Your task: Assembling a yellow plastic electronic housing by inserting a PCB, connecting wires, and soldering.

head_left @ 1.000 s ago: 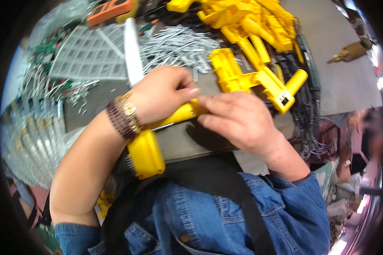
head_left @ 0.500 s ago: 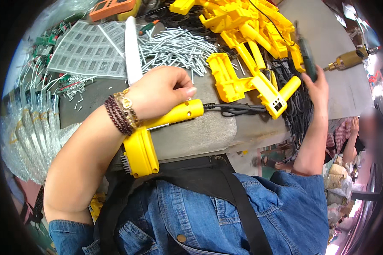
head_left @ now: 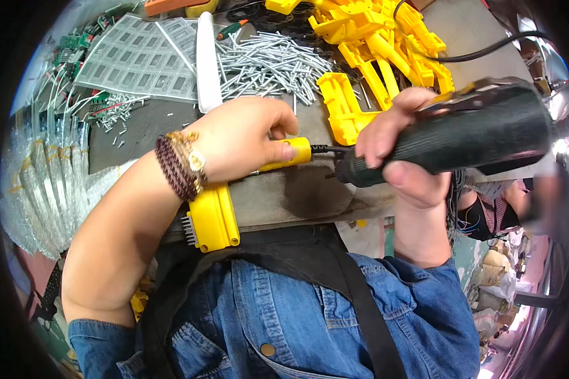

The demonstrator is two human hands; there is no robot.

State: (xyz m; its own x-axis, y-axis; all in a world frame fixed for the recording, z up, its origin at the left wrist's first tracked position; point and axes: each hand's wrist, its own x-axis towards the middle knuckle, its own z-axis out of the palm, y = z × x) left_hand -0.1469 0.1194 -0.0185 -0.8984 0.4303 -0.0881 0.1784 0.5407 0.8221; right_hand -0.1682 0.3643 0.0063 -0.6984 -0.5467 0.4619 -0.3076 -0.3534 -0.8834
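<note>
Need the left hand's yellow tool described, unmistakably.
Near edge of the grey bench: find the left hand, bracelets at its wrist. It holds the yellow tool, whose blocky head pokes out beside the wrist. Unlike the loose yellow parts farther back, it shows a row of teeth and a black cord at its handle end.

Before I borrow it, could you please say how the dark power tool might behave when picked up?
The dark power tool probably feels heavy, being thick-bodied. Its hard-looking shell suggests stiffness; its rounded sides might let it roll.
</note>
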